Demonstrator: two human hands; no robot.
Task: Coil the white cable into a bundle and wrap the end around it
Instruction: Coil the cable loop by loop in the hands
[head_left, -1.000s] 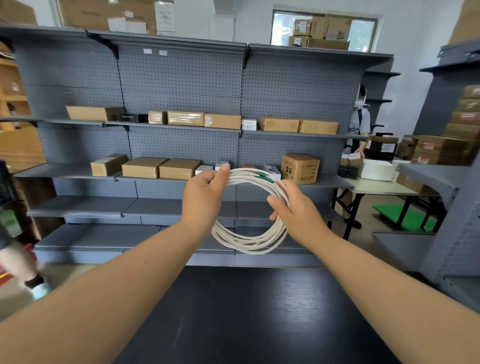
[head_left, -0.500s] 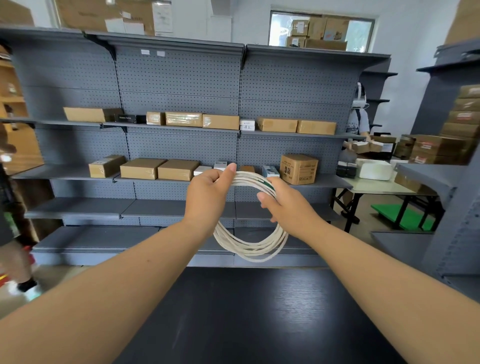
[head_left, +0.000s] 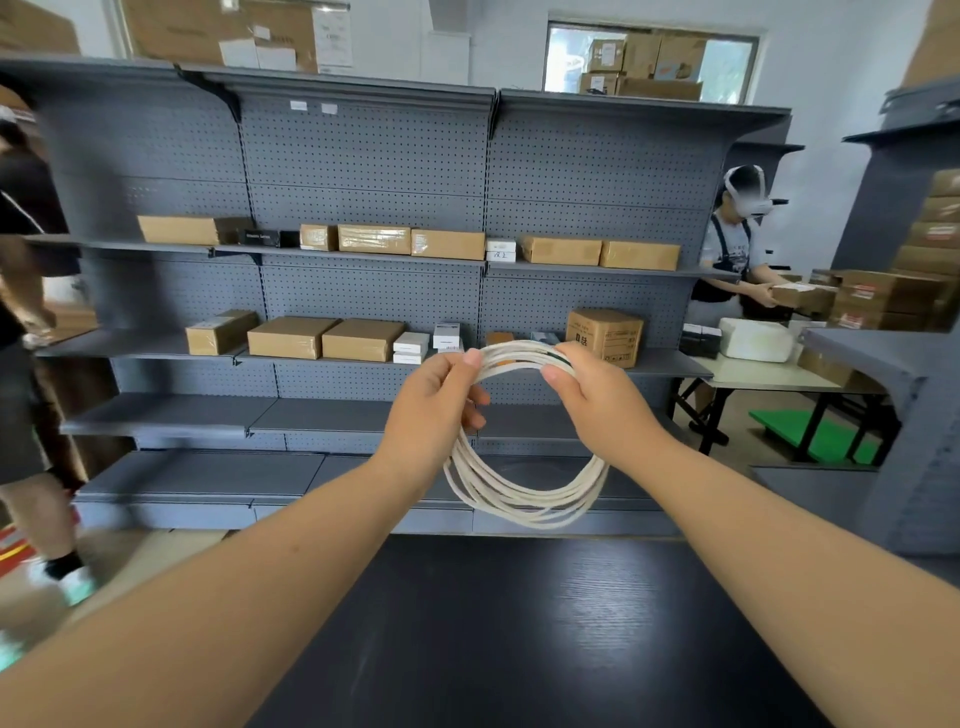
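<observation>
1 white cable, coiled in several loops, held in air above 1 dark table | 2 grips on coil top: left grip curled round strands, thumb on top; right grip closed round strands | behind: person left, person right
</observation>
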